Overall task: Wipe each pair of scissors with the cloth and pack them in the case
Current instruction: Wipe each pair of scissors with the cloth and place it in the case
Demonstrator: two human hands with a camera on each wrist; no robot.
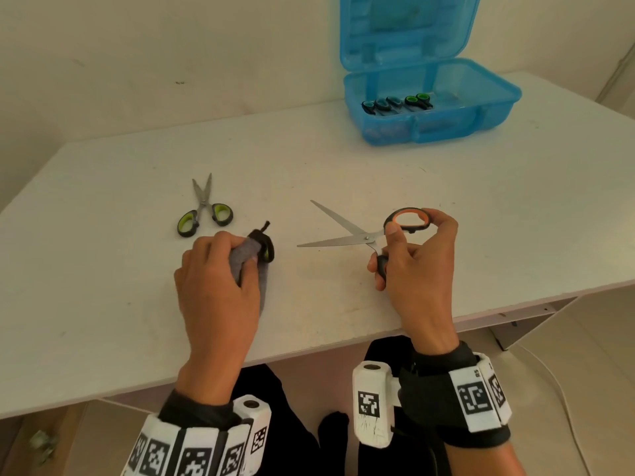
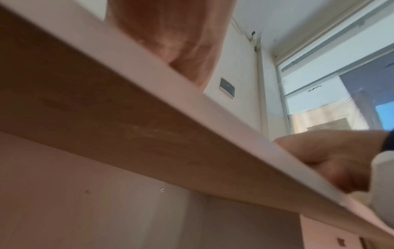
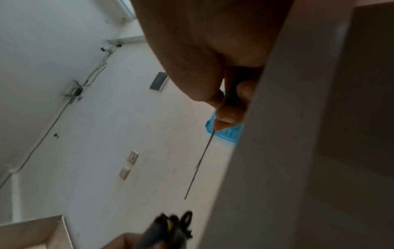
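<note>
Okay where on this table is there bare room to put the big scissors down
Bare tabletop between the right hand and the blue case, and the near-left corner. Crowded around the left hand, its grey cloth and the green-handled scissors.

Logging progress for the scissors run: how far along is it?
Done: several scissors already lie in the open blue case. In hand: the right hand holds the orange-handled scissors with blades open, and the left hand grips the grey cloth. Left: wiping and packing those, plus the green-handled scissors on the table.
</note>
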